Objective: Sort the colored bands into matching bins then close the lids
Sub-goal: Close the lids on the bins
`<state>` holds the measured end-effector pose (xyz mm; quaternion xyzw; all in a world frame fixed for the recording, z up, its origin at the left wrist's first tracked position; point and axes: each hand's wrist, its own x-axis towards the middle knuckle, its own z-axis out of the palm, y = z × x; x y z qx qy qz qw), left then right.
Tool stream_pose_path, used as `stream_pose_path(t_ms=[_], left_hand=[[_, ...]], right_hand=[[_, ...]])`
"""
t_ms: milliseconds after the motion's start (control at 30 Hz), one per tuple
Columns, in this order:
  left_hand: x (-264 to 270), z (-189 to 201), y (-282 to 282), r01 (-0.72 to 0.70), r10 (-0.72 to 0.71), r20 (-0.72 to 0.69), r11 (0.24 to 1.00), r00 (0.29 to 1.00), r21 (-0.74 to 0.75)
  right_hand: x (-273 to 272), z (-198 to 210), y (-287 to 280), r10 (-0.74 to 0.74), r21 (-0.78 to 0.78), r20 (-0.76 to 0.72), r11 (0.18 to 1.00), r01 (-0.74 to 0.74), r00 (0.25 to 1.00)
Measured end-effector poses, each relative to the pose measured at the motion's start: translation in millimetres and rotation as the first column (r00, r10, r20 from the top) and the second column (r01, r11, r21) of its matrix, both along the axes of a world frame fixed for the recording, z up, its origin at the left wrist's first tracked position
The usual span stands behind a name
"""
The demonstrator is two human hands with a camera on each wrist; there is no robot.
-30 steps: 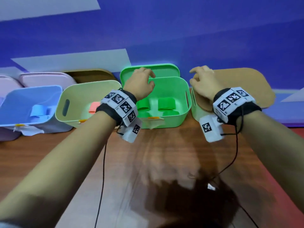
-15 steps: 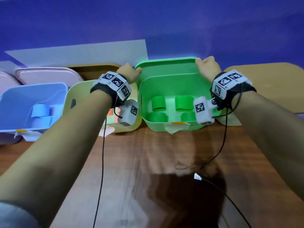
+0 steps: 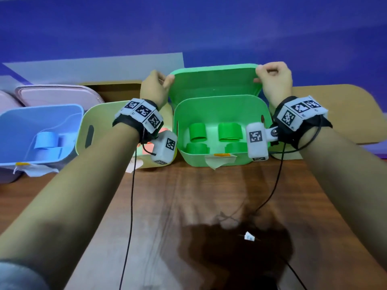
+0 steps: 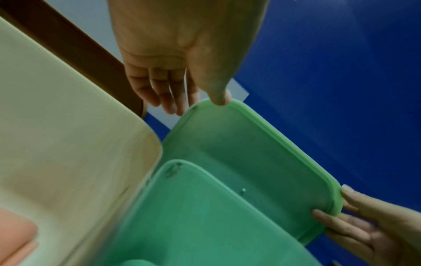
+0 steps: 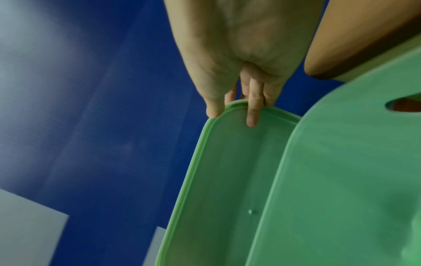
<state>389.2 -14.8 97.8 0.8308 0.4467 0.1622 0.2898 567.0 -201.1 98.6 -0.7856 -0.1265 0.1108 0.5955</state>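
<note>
Green bin on table, four green bands inside. Green lid tilted up behind bin's rear rim. Left hand, right hand pinching lid's top corners. Risk: lowered crooked, rim missing its seat.

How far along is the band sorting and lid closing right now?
Done, as far as shows: green bands lie in the green bin, blue bands in the blue bin, a pink band in the yellow bin. In hand: the left hand and right hand pinch the green lid by its far corners, raised behind its bin. Left: all three bins remain open; seat the green lid first.
</note>
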Motion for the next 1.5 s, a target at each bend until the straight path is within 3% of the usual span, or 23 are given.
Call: stream_pose_path(t_ms=[100,200,367,567,667,833,933,1033,1100,1200,1367,1500], left_hand=[[-3.8,12.4,-4.0,-0.03,0.019,0.247,0.999,0.969,0.04],[-9.6,22.6,-14.1,-0.027,-0.011,0.46,0.997,0.888,0.076],[-40.5,20.7,-37.1,0.144,-0.125,0.619,0.989,0.776,0.019],[-77.1,-4.8,-63.8,0.282,-0.273,0.511,0.957,0.815,0.062],[-88.8,-12.3,-69.1,0.327,-0.341,0.406,0.939,0.848,0.107],[-102.6,-25.8,-74.3,0.508,-0.578,0.158,0.795,0.801,0.33],[-104.4,-32.9,-75.8,0.54,-0.604,0.06,0.749,0.795,0.383],[-103.8,-40.4,-75.4,0.542,-0.584,0.013,0.761,0.811,0.357],[-104.4,-46.1,-76.1,0.572,-0.599,-0.032,0.746,0.8,0.342],[-106.8,-53.3,-79.1,0.593,-0.61,-0.069,0.73,0.79,0.34],[-105.2,-49.7,-83.2,0.645,-0.652,-0.119,0.675,0.749,0.36],[-101.5,-47.9,-82.4,0.676,-0.674,-0.16,0.636,0.721,0.371]], right_hand=[[-9.6,18.6,-4.9,-0.017,0.104,-0.039,0.994,0.021,0.999],[-20.5,30.9,-9.9,-0.043,0.202,-0.069,0.978,0.056,0.997],[-35.3,38.5,-33.0,-0.033,0.285,-0.135,0.956,0.071,0.99],[-60.4,27.0,-66.3,0.073,0.363,-0.245,0.932,0.021,0.967],[-64.0,17.7,-77.1,0.084,0.323,-0.26,0.946,0.005,0.962],[-73.8,-2.2,-89.8,0.057,0.189,-0.226,0.982,-0.014,0.973],[-77.7,-3.7,-96.8,0.1,0.258,-0.287,0.966,-0.024,0.953],[-80.3,-4.1,-97.5,0.146,0.287,-0.333,0.957,-0.047,0.932],[-85.0,-6.9,-94.0,0.138,0.15,-0.31,0.984,-0.095,0.941],[-91.6,-17.6,-88.2,0.106,-0.194,-0.172,0.971,-0.139,0.979],[-94.1,-25.0,-89.0,0.138,-0.523,-0.031,0.842,-0.134,0.99],[-95.9,-26.0,-96.2,0.263,-0.662,-0.002,0.722,-0.199,0.965]])
